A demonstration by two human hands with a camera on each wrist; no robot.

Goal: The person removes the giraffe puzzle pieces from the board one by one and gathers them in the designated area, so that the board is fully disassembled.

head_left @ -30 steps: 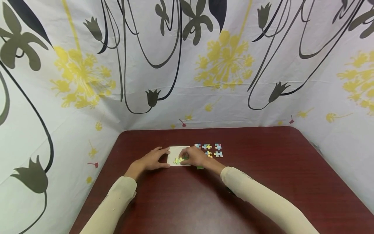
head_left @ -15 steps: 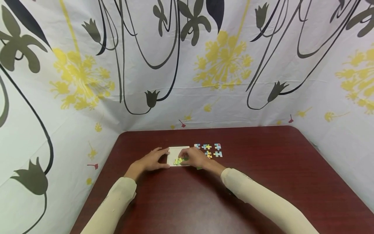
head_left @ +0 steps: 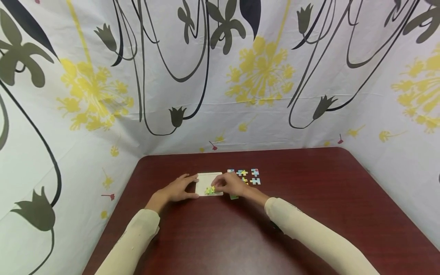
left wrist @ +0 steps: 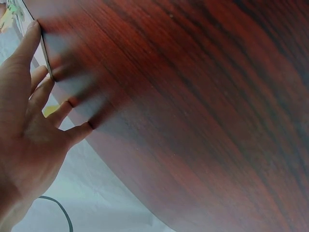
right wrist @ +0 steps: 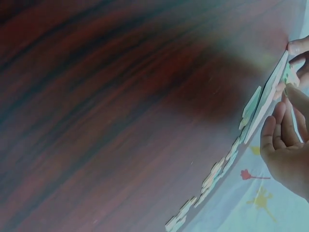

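Note:
A white puzzle tray [head_left: 203, 180] lies flat on the table, with a small cluster of yellow-green jigsaw pieces [head_left: 209, 191] along its near edge. My left hand [head_left: 177, 189] spreads beside the tray, thumb and forefinger touching its left side. In the left wrist view those fingers stretch out straight to the tray's rim. Over the tray's right part, my right hand [head_left: 231, 185] has curled fingers and pinches a jigsaw piece at the cluster. The right wrist view shows thumb and fingertips together at a pale green piece [right wrist: 289, 75]; the fingers hide part of it.
Several loose blue and yellow jigsaw pieces [head_left: 255, 181] lie in rows right of the tray. One green piece [head_left: 234, 197] lies by its near right corner, below my right wrist. The dark red wooden table [head_left: 220, 236] ends at a patterned cloth [head_left: 220, 126] behind.
My right hand has shifted slightly to the right over the tray, and more of the yellow-green cluster shows. My left hand has stayed at the tray's left side.

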